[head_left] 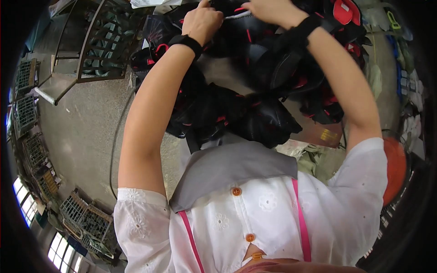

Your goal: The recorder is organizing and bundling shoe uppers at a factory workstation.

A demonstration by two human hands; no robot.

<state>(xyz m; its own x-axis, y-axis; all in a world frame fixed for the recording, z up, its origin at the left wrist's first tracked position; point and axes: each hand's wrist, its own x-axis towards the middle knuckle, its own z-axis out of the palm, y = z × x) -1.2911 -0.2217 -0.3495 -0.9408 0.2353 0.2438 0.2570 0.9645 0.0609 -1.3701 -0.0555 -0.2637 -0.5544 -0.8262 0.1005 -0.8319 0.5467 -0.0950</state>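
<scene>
At the top edge, my left hand [203, 23] has its fingers curled onto a black shoe upper with red trim [232, 28]. My right hand [276, 12] bends its fingers down at the same piece, slightly blurred and cut by the frame's edge. A white strip [238, 16] shows between the two hands. More black uppers with red details [209, 107] lie heaped below and between my forearms. Another black upper [268, 120] hangs over the near side of the heap. Both wrists carry black bands. What my fingertips press on is partly hidden.
A metal rack [109, 43] with green shoe-last shapes stands at the far left. Several more racks [86, 216] line the left side. A dark cable [114, 154] runs along the floor. An orange-red round object [393, 170] is by my right elbow; a red piece [347, 12] lies at the upper right.
</scene>
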